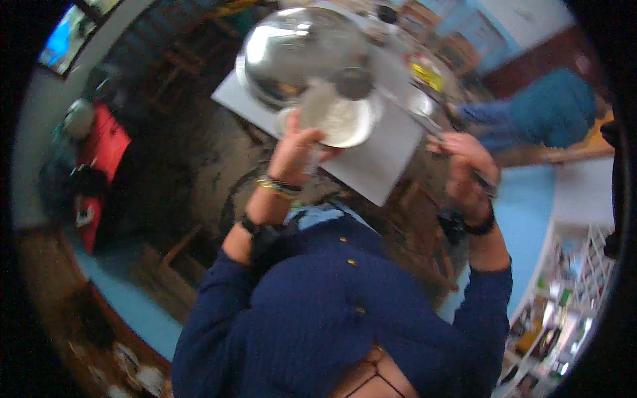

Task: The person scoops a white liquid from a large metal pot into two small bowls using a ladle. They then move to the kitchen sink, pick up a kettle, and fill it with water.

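A white bowl (367, 130) with pale, grainy contents rests in my left hand (297, 155), whose thumb lies along its near rim. The contents are too blurred to name for certain. My right hand (468, 171) is closed around the handle of a metal ladle (423, 121). Its dark round head (353, 83) appears over the far side of the bowl. Just beyond stands a large shiny metal pot or basin (303, 54), its inside hidden from me. Under these is a white-topped table (378, 171), its near corner pointing towards me.
A person in a blue-green top (552, 109) is at the right, beside the table. A yellow item (427, 75) and a small white container (420, 103) sit along the table's right side. At far left is a red panel or cloth (107, 139). Wooden chairs (423, 224) stand nearby.
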{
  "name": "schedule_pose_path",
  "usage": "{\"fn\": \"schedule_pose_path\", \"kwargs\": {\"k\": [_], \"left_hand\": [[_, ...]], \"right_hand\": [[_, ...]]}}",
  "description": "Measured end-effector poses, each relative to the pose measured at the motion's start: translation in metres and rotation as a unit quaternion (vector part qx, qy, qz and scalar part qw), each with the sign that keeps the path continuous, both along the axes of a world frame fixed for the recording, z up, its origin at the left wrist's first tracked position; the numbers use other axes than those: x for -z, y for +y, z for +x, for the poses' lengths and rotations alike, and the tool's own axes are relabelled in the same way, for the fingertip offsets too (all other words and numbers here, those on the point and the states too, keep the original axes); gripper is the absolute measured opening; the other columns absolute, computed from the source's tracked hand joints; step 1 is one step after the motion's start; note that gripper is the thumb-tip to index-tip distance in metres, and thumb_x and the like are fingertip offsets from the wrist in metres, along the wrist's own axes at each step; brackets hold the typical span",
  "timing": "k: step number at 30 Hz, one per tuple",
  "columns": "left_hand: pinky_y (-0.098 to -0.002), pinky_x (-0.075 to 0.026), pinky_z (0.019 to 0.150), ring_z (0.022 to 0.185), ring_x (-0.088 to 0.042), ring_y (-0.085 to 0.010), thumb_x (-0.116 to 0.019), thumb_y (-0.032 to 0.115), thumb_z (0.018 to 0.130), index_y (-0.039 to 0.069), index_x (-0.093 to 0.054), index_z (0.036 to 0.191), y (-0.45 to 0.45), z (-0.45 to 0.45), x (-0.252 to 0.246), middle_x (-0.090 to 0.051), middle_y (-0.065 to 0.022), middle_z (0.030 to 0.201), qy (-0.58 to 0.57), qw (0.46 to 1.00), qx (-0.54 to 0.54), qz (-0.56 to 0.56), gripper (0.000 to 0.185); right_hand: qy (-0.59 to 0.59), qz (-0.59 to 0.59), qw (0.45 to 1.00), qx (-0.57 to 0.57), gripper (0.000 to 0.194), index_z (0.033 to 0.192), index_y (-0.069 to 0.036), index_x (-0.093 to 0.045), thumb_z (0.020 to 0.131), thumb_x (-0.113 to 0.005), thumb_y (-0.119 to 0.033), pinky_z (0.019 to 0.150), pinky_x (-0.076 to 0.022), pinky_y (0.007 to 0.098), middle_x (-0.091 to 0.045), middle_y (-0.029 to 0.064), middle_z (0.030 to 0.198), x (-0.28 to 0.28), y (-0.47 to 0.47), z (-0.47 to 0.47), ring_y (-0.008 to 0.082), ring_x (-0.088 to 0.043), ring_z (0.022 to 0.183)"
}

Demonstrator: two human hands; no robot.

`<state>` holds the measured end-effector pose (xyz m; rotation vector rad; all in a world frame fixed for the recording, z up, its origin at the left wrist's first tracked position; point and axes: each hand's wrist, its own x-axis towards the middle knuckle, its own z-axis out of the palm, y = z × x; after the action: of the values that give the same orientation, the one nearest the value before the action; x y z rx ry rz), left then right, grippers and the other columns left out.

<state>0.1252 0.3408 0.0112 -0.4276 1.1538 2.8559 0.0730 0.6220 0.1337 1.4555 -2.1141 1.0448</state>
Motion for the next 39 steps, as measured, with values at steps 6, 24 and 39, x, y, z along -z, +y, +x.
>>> {"fn": "schedule_pose_path", "kwargs": {"k": [6, 24, 39], "left_hand": [[-0.0514, -0.062, 0.075, 0.123, -0.052, -0.0336, -0.053, -0.006, 0.076, 0.016, -0.027, 0.146, -0.001, 0.004, 0.001, -0.045, -0.0133, 0.136, -0.011, 0.999, -0.017, 0.048, 0.077], [-0.0463, -0.063, 0.071, 0.113, -0.059, -0.0327, -0.055, -0.002, 0.073, 0.011, -0.030, 0.146, -0.023, 0.034, 0.014, -0.051, -0.0145, 0.131, 0.016, 0.997, -0.078, -0.009, 0.078], [-0.0527, -0.060, 0.087, 0.115, -0.061, -0.0390, -0.050, -0.005, 0.080, 0.013, -0.029, 0.144, -0.023, 0.033, 0.007, -0.045, -0.0196, 0.139, -0.033, 0.999, -0.020, 0.006, 0.070]], "right_hand": [[-0.207, -0.165, 0.952, 0.154, 0.029, 0.109, 0.004, -0.057, 0.108, -0.038, -0.017, 0.079, -0.0543, 0.0320, -0.067, 0.0135, 0.099, 0.020, -0.004, -0.020, 0.0182, -0.065, 0.084], [-0.435, -0.066, 0.883, 0.164, 0.028, 0.101, 0.001, -0.065, 0.103, -0.053, -0.025, 0.061, -0.0551, 0.0297, -0.068, 0.0068, 0.077, 0.139, -0.048, -0.088, 0.0139, -0.066, 0.064], [-0.443, -0.245, 0.848, 0.158, 0.024, 0.101, -0.001, -0.056, 0.105, -0.047, -0.023, 0.060, -0.0594, 0.0309, -0.071, 0.0170, 0.081, 0.051, -0.012, -0.080, 0.0179, -0.069, 0.064]]}}
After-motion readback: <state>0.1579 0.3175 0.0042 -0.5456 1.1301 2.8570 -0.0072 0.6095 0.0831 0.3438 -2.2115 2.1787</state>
